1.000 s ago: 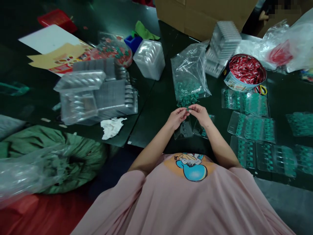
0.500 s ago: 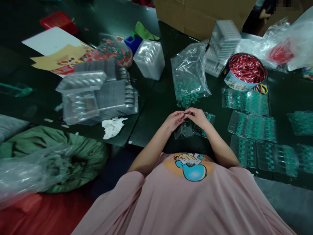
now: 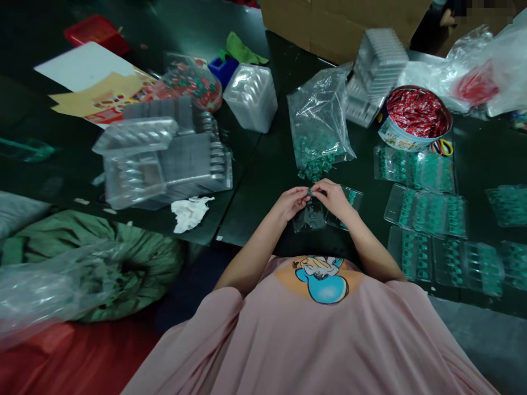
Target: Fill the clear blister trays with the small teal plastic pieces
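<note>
Fingertips of my left hand (image 3: 295, 201) and my right hand (image 3: 330, 196) meet over the table, pinching a small green plastic piece (image 3: 309, 192) between them. Its exact kind is too small to make out. Below the hands lies a clear plastic blister tray (image 3: 309, 220) with moulded pockets. Partly under my right wrist is another clear tray (image 3: 354, 198) with some green pieces in it. Just beyond my fingers, a clear plastic bag (image 3: 319, 104) lies with its mouth towards me, and loose green pieces (image 3: 316, 164) spill out of it.
Filled trays (image 3: 428, 211) of green pieces spread across the right side. A round tin (image 3: 405, 141) of red packets stands behind them, with scissors (image 3: 447, 147) beside it. Stacked clear trays (image 3: 185, 162) and a crumpled tissue (image 3: 191, 214) are at left. A cardboard box (image 3: 341, 27) borders the back.
Both hands stay at nearly the same spot. The fingers have shifted slightly, and the green piece between them shows more clearly now.
</note>
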`<action>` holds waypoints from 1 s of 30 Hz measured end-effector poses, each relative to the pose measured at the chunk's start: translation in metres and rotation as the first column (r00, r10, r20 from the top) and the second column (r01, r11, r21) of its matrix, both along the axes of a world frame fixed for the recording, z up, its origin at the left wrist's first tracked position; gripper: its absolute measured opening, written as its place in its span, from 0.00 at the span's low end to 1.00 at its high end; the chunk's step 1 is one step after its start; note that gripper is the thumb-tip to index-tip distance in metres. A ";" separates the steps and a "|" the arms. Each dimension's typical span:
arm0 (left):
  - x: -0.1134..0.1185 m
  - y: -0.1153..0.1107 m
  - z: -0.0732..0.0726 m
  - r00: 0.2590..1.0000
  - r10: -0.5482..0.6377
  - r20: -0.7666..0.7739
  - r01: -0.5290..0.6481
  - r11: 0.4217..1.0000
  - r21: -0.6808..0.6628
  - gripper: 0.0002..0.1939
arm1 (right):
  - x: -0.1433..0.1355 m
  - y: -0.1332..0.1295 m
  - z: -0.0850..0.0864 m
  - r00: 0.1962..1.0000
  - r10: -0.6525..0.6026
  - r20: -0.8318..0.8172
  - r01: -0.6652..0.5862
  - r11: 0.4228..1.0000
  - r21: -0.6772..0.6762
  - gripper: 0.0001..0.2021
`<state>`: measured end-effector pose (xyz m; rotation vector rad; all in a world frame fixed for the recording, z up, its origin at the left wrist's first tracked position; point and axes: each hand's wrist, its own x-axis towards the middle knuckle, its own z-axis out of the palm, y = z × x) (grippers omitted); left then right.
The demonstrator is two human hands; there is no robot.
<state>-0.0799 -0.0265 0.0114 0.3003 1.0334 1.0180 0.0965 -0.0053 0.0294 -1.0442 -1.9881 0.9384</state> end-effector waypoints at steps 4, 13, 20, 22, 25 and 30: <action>0.000 0.000 -0.001 1.000 0.002 -0.023 -0.001 1.000 0.030 0.09 | 0.000 -0.003 -0.005 1.000 0.005 -0.018 -0.005 1.000 -0.005 0.05; 0.004 -0.001 0.001 0.996 0.028 -0.079 -0.021 0.996 0.081 0.11 | -0.006 -0.008 -0.013 0.998 -0.052 -0.047 0.049 0.997 -0.063 0.04; 0.007 -0.001 -0.001 0.987 0.096 -0.128 -0.079 0.989 0.125 0.12 | -0.010 -0.012 -0.015 0.998 -0.045 -0.033 0.045 0.999 0.018 0.03; 0.007 -0.001 -0.001 0.980 0.110 -0.167 -0.087 0.986 0.139 0.12 | -0.009 -0.014 -0.015 0.999 -0.023 -0.043 0.024 1.000 0.013 0.04; 0.003 0.000 -0.003 0.956 0.112 -0.271 -0.063 0.981 0.182 0.13 | -0.004 -0.015 -0.014 0.999 -0.014 -0.052 0.014 1.000 0.001 0.05; -0.010 -0.002 -0.010 0.852 0.106 -0.513 0.104 0.925 0.365 0.13 | 0.014 -0.012 -0.014 0.991 -0.126 -0.042 0.124 0.992 -0.032 0.04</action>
